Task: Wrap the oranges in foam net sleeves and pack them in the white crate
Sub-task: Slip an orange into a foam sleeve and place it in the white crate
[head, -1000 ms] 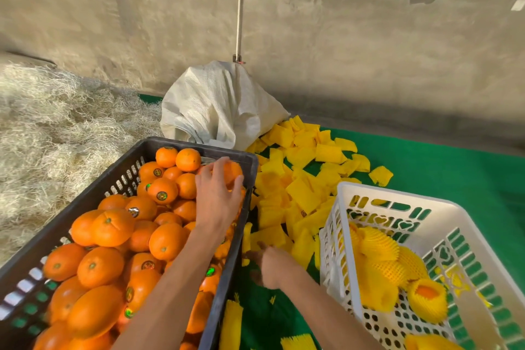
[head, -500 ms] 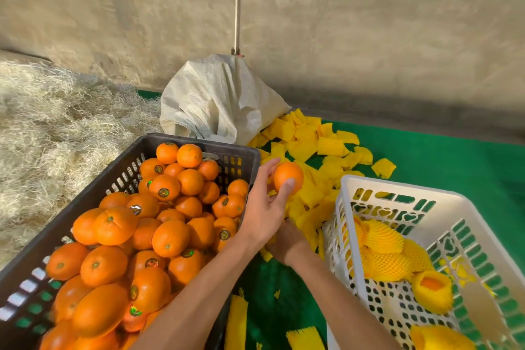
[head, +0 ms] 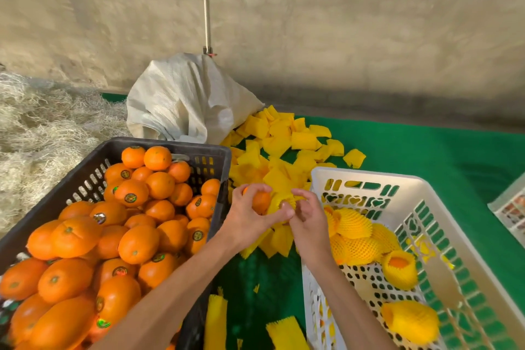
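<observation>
1. A green mat (head: 426,156) lies below a bare concrete wall (head: 341,37), straw (head: 42,133) at left.
2. The left hand (head: 247,219) grips an orange (head: 261,201); the right hand (head: 306,216) pinches a foam sleeve (head: 279,202) between black crate (head: 159,145) and white crate (head: 369,177).

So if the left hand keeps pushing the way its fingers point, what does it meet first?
Probably the foam sleeve that the right hand holds open. The left hand grips an orange whose far side is already at the sleeve's mouth. Beyond that comes the white crate, though depth is unclear.
</observation>
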{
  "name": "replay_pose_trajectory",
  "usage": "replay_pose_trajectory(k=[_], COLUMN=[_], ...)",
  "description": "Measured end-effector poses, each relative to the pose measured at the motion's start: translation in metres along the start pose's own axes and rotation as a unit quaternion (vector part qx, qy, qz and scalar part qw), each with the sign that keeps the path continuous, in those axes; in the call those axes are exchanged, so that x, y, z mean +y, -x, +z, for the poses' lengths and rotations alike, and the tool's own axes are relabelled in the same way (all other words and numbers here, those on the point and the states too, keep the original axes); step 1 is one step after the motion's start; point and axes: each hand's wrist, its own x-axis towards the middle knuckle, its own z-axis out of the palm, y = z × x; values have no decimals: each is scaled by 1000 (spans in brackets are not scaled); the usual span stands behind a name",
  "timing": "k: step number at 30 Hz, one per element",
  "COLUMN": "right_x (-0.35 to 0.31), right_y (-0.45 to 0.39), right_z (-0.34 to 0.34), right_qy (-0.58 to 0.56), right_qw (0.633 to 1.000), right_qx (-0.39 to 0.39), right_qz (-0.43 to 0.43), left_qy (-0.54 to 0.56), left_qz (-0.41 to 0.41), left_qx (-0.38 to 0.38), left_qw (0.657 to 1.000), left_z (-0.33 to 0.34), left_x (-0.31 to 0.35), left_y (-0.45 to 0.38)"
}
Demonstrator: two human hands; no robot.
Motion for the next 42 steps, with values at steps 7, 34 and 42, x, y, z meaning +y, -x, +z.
replay_pose_trajectory(k=[7, 34, 42], right_x=[2, -12, 4], right_y=[4, 4, 13], right_z=[1, 20, 23], right_qy=[124, -339, 294], right_qw=[987, 917, 950], right_qx=[-65, 4, -73], right_qz=[-84, 211, 73], left_qy=[7, -228, -222], left_qz=[87, 177, 183], left_qx=[112, -15, -10], left_qw=[990, 957, 958], left_z=[-7, -1, 2], left_x=[-5, -2, -1], left_y=[-10, 1, 3])
